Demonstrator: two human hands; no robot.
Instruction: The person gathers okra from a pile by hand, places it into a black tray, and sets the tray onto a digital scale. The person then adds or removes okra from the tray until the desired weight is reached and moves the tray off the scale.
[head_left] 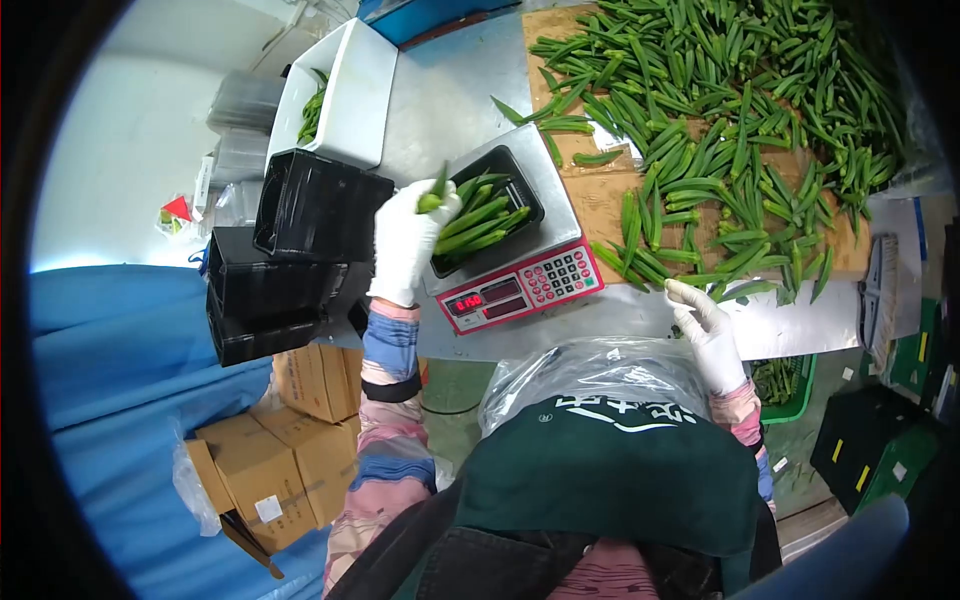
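Observation:
My left hand [403, 245], in a white glove, is closed around an okra pod [435, 196] at the left edge of a black tray [533, 190]. Several okra pods [482, 228] lie in that tray. It rests on the metal plate of a red digital scale [520, 288], whose lit display seems to read 0.150. My right hand [708, 335], also gloved, is by the front edge of the wooden board [595, 205]. Its fingers are loosely curved and apart, with nothing visible between them. Beside its fingertips lie loose okra pods [735, 262].
A large okra heap [700, 60] covers much of the board. Stacked black trays [315, 215] and a white bin [378, 105] with okra stand left of the scale. Cardboard boxes [265, 465] sit below left; a green crate [800, 400] is below right. A brush [880, 290] is at the right.

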